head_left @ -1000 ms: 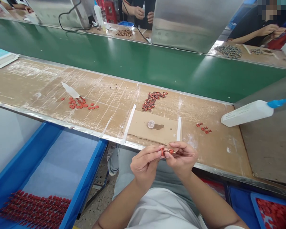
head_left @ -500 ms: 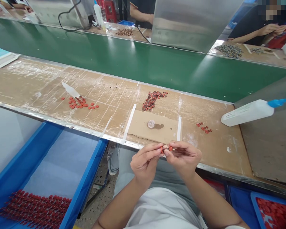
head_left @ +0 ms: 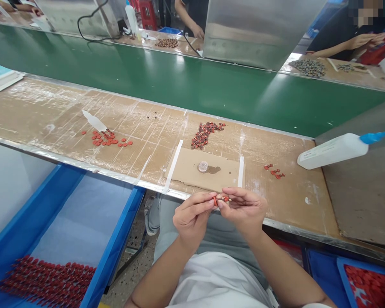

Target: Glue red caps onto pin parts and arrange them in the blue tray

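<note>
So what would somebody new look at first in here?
Probably the wide green strip stretching across beyond the brown table. Next, the left hand and right hand near the table's front edge, pinching small red parts. Then the crowd of red pieces in the blue-sided tray at the lower left.

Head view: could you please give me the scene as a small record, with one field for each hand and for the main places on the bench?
Left hand: pinches a red disc
Right hand: holds a small red piece beside the disc; contact unclear
Cardboard pad: bears a small clear cup
Beyond pad: heap of small red-and-dark parts
Picture left: loose red discs
Picture right: white bottle with blue tip
</note>
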The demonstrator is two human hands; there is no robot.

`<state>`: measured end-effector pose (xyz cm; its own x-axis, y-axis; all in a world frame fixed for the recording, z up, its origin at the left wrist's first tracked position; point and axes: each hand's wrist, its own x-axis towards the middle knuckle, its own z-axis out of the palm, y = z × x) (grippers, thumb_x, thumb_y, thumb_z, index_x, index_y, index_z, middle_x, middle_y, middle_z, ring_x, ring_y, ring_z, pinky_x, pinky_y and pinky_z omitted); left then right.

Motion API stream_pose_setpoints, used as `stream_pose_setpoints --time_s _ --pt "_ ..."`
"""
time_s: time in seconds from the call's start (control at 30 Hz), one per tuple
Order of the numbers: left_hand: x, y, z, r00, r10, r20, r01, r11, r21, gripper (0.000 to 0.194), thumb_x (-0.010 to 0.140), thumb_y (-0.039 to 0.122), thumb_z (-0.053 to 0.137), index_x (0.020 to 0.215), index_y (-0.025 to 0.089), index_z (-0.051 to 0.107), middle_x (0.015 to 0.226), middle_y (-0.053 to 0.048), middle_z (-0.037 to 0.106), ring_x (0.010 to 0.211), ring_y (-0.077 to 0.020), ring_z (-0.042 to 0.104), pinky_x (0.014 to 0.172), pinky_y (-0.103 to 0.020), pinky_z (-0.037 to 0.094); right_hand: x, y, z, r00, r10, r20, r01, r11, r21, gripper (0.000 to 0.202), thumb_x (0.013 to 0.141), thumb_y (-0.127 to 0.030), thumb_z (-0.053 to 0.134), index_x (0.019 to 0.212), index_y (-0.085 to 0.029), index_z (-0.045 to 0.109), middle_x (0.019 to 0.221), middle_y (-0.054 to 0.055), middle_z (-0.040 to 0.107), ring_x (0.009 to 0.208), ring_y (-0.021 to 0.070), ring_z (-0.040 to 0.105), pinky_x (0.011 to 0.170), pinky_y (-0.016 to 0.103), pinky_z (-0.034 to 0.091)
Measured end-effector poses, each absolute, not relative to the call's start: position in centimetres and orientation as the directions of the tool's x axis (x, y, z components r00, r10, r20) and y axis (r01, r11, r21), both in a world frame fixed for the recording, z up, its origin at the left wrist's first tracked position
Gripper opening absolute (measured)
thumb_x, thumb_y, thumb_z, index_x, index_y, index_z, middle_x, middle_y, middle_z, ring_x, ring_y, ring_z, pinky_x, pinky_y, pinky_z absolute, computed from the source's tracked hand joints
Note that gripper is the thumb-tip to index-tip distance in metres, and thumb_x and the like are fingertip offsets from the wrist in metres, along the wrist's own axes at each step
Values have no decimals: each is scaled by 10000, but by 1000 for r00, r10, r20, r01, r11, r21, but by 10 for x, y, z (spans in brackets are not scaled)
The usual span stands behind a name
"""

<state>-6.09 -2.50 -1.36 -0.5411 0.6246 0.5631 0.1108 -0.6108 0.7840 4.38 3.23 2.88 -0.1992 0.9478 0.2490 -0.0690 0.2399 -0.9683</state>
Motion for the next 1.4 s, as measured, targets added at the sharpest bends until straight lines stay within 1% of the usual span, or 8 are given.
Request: stream_pose_setpoints --time_s 0.17,0.3,0.43,0.6,0.87,1.1,1.3,1.4 --pt "-61 -25 -13 -533 622 574 114 -619 777 413 775 -46 669 1032 269 738 1043 -31 738 929 -202 714 761 -341 631 46 32 30 -228 945 235 -103 217 -971 266 607 -73 797 836 -197 742 729 36 763 602 193 736 604 241 649" --pt "-61 -25 -13 -553 650 521 80 -581 810 383 777 -20 687 1013 276 743 1042 -30 740 936 -194 713 794 -335 620 48 31 31 -219 947 233 -94 217 -972 241 637 -101 814 845 -199 743 778 41 770 624 189 739 607 250 651" --pt "-61 -26 -13 -588 690 423 16 -512 859 315 786 39 710 993 273 747 1050 -40 735 931 -191 711 812 -346 612 50 30 28 -226 928 296 -72 287 -955 218 683 -137 809 880 -209 748 837 44 774 687 189 745 672 293 658" --pt "-58 -27 -14 -611 709 352 -52 -479 876 270 793 64 712 976 260 748 1016 -41 716 920 -189 703 786 -337 613 54 32 24 -251 884 394 -39 397 -917 250 734 -110 760 949 -237 750 876 43 772 750 186 739 712 317 646" --pt "-59 -28 -11 -577 698 423 32 -499 866 310 791 37 702 989 270 750 990 -32 722 884 -178 705 764 -314 608 55 33 28 -177 835 521 62 538 -841 255 642 -97 806 840 -250 752 744 5 756 614 161 701 581 267 613" --pt "-59 -26 -12 -538 689 486 62 -542 838 350 786 4 689 1007 270 748 990 -34 722 902 -178 705 770 -311 616 59 33 27 -177 822 541 108 562 -820 174 660 -133 793 796 -230 742 712 25 752 576 164 694 524 262 604" --pt "-58 -26 -9 -535 707 463 67 -511 857 325 782 30 708 1008 262 744 1000 -39 730 898 -179 704 777 -314 609 61 33 28 -199 798 568 79 591 -803 305 668 -81 782 908 -268 752 769 12 762 614 158 700 572 271 608" --pt "-56 -27 -10 -549 722 421 56 -471 881 291 790 58 713 1004 252 744 1006 -47 732 898 -181 706 780 -317 609 62 33 27 -190 823 535 65 555 -829 286 692 -97 777 921 -267 756 801 26 768 656 171 716 612 283 615"
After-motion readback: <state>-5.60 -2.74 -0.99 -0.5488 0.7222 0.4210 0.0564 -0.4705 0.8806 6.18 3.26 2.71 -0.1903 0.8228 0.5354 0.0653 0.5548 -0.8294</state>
